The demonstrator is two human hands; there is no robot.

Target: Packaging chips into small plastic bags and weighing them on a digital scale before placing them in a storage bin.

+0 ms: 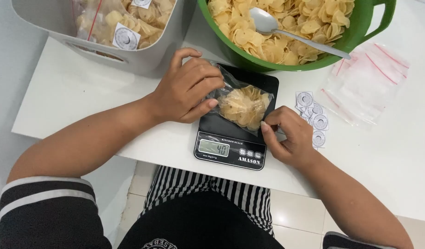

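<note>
While the small clear bag of chips [244, 107] lies on the black kitchen scale [235, 121], both hands work it. Left hand [187, 87] has its fingers curled shut, pinching the bag's open end at the scale's upper-left part. Right hand [288, 133], at the scale's right edge, pinches the bag's lower corner, fingers closed. To my eye, a clean reading wants a light touch, no downward press on the platform. Bag: thin, crinkled plastic, partly filled with pale yellow round chips. Green bowl [360, 27] with spoon [286, 31] sits just behind the scale.
</note>
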